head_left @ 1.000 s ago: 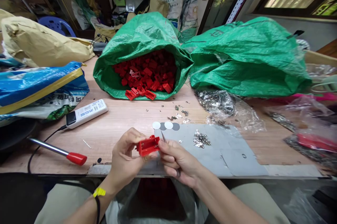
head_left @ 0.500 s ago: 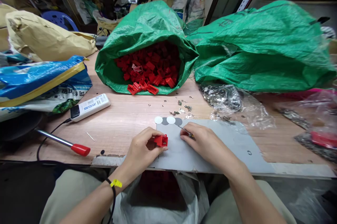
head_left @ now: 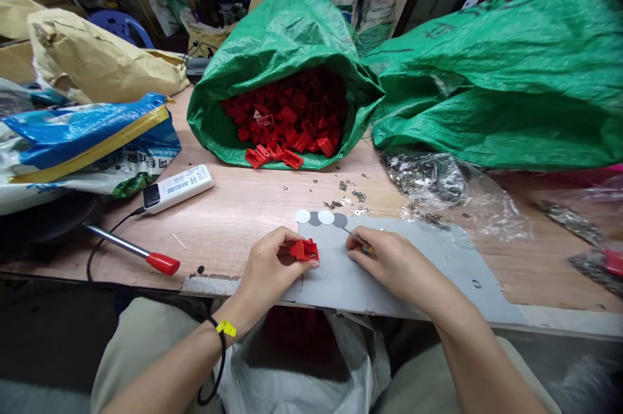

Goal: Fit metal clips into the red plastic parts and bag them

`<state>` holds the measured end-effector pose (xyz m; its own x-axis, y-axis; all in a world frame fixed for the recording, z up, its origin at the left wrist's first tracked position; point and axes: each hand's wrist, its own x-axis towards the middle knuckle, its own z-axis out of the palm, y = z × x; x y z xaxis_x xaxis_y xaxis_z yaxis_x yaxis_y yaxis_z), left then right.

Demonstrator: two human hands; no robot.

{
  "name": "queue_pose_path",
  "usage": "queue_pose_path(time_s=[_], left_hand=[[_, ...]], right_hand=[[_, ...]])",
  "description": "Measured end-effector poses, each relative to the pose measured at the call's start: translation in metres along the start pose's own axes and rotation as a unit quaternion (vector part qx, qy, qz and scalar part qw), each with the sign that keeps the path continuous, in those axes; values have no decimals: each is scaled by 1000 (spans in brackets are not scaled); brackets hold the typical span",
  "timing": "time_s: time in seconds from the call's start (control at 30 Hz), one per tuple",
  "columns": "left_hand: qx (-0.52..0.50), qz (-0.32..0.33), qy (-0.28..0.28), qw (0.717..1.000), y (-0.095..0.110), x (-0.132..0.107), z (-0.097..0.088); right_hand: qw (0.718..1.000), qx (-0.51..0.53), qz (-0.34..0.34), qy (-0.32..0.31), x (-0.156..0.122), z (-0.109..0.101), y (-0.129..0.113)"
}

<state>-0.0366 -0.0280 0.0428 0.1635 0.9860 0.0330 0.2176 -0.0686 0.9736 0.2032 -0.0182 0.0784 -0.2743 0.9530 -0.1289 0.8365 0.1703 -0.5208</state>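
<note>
My left hand (head_left: pixel 272 261) pinches a small red plastic housing (head_left: pixel 306 250) between thumb and fingers, above the left part of a grey sheet (head_left: pixel 418 271). The housing's open, hollow side shows. To its right, my right hand (head_left: pixel 389 255) is closed around a thin, dark metal tool (head_left: pixel 357 237) with a bit of yellow near the fingers; its exact kind I cannot make out. The tool points up and left, near the row of white and grey discs (head_left: pixel 326 218) at the sheet's far edge. Both hands are apart.
A green sack (head_left: pixel 292 24) lies open with many red housings (head_left: pixel 292 125). Loose small metal pieces (head_left: pixel 357 195) and a plastic bag of them (head_left: pixel 433 180) lie beyond the sheet. A red-tipped lever (head_left: pixel 163 263) and white device (head_left: pixel 179 188) are left. An open pale bag (head_left: pixel 302 378) hangs below the edge.
The camera view has shifted, so the scene sits further right and slightly higher. The red housing has turned a little in my left hand. Both hands keep their holds.
</note>
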Motion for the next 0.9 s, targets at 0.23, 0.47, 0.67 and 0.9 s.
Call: queue_pose_path(time_s=[0.23, 0.47, 0.67, 0.9], left_hand=[[15, 7, 3, 1000, -3, 2, 1], [30, 11, 4, 999, -6, 0, 1], [32, 21, 9, 999, -14, 1, 3], [53, 43, 11, 998, -10, 0, 2]], right_hand=[[992, 103, 42, 54, 11, 10, -15], [993, 99, 39, 57, 16, 20, -18], [998, 49, 33, 35, 10, 11, -19], [986, 147, 80, 10, 13, 10, -22]])
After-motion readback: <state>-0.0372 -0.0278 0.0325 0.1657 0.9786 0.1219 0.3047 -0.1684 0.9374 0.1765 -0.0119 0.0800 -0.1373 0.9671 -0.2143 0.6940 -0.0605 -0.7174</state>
